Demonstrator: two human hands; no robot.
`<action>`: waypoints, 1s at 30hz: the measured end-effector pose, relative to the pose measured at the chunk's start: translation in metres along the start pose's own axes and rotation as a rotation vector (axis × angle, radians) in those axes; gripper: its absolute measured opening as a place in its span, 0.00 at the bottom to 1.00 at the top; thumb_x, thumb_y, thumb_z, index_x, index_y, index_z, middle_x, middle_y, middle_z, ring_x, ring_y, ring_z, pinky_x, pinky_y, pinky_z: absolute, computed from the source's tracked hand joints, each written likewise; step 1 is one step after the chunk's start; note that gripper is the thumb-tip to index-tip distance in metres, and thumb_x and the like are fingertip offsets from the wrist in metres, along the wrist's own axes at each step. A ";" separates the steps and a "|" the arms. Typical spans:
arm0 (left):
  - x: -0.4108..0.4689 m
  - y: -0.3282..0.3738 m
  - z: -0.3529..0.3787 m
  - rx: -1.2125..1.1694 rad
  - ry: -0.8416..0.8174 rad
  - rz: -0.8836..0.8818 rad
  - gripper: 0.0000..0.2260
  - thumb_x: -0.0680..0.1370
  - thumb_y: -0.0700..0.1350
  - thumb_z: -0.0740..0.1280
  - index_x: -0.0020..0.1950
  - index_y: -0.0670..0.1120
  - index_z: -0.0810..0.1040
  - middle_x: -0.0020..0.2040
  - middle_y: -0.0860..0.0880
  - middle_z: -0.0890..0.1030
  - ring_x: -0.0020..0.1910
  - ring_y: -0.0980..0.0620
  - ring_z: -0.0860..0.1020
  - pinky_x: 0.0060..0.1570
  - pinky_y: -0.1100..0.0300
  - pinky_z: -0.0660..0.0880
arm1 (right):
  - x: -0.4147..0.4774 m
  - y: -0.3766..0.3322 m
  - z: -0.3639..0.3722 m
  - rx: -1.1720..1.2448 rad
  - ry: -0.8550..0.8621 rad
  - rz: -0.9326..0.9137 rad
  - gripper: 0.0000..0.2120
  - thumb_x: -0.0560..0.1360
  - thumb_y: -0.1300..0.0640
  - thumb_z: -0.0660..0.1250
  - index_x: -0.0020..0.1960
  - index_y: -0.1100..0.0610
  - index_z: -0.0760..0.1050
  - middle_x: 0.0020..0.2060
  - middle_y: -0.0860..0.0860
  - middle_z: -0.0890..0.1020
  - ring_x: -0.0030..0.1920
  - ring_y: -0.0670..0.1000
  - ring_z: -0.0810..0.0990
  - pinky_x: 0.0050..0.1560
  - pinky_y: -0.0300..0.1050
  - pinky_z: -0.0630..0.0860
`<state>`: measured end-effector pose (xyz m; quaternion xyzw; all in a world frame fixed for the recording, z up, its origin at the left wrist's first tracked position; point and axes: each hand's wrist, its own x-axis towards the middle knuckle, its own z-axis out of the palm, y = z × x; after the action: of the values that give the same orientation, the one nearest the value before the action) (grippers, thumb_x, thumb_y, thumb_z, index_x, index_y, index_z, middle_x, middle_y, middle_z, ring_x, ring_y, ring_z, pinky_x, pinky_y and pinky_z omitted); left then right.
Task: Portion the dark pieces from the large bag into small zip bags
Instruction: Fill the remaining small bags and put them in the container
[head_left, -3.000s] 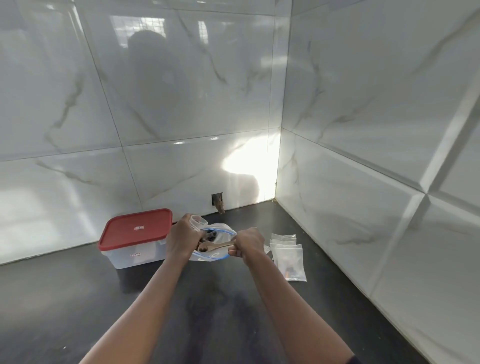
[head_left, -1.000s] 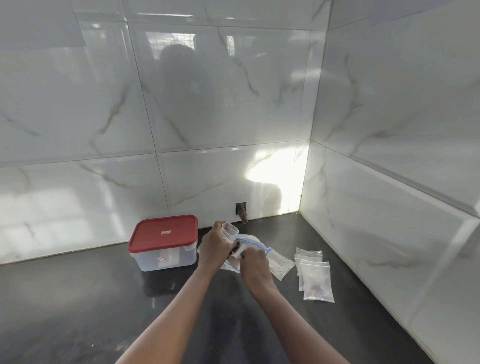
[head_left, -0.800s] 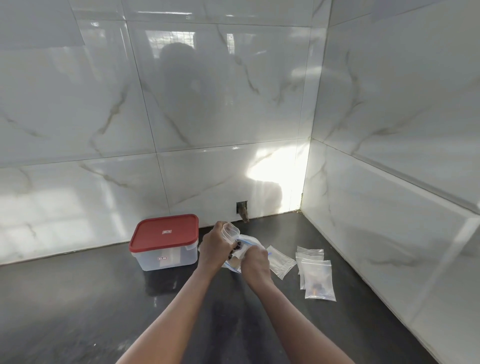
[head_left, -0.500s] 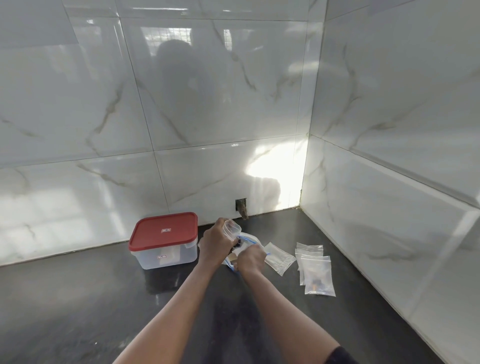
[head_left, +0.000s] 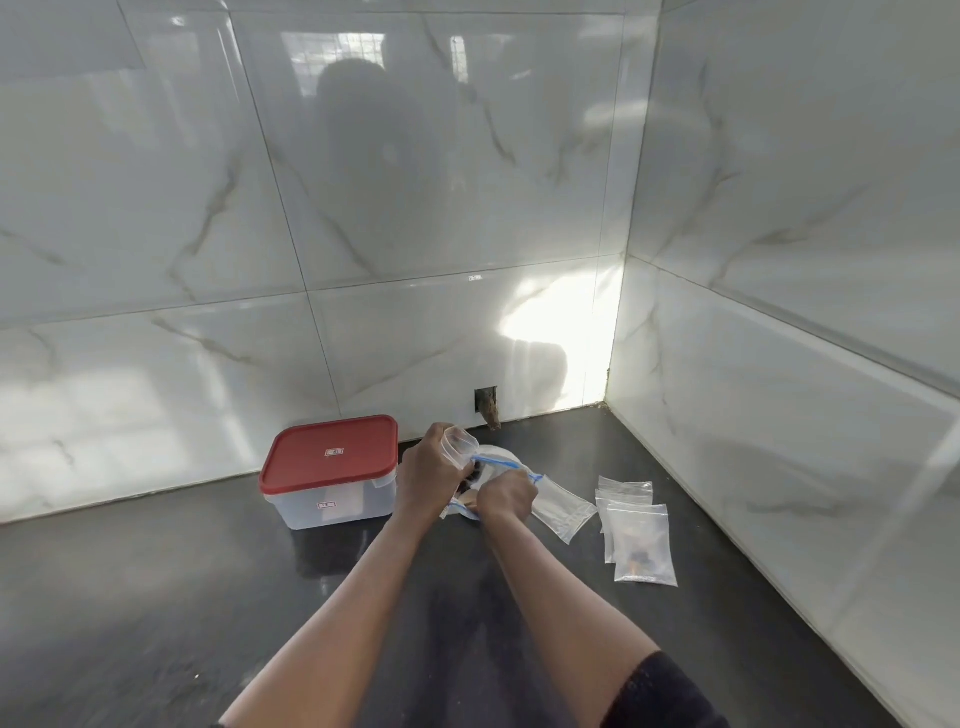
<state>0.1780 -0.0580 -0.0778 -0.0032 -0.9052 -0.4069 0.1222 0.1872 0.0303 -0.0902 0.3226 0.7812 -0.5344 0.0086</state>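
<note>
Head: left fingers (head_left: 451, 464) still pinch small bag (head_left: 460, 446); right fingers (head_left: 511, 487) grip spoon (head_left: 470, 500) inside large bag (head_left: 497, 457).

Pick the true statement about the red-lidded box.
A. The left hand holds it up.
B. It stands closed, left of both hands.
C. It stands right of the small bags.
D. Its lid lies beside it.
B: the lid is on the box, which stands on the counter to the left of the left hand and right hand.
</note>
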 end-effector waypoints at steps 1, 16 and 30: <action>0.001 0.000 -0.001 0.000 0.000 0.002 0.18 0.69 0.44 0.73 0.57 0.46 0.76 0.51 0.47 0.83 0.52 0.44 0.79 0.43 0.61 0.68 | 0.000 -0.001 0.000 0.001 0.003 -0.002 0.14 0.79 0.66 0.56 0.63 0.67 0.72 0.63 0.61 0.75 0.63 0.59 0.75 0.60 0.48 0.73; 0.000 -0.001 -0.001 0.022 0.001 0.032 0.18 0.70 0.44 0.74 0.58 0.44 0.76 0.51 0.46 0.83 0.51 0.46 0.80 0.44 0.63 0.69 | 0.015 0.001 0.027 0.255 -0.164 0.090 0.13 0.81 0.61 0.53 0.57 0.63 0.75 0.45 0.52 0.78 0.49 0.52 0.77 0.55 0.44 0.76; 0.007 0.000 -0.008 0.048 0.070 0.025 0.17 0.71 0.42 0.73 0.58 0.43 0.76 0.50 0.44 0.83 0.51 0.42 0.80 0.44 0.61 0.69 | 0.018 -0.003 0.027 0.159 -0.242 -0.002 0.09 0.80 0.60 0.57 0.51 0.60 0.76 0.42 0.53 0.74 0.50 0.52 0.78 0.44 0.34 0.75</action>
<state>0.1734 -0.0646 -0.0708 0.0025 -0.9098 -0.3834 0.1588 0.1627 0.0158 -0.1051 0.2548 0.7298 -0.6297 0.0766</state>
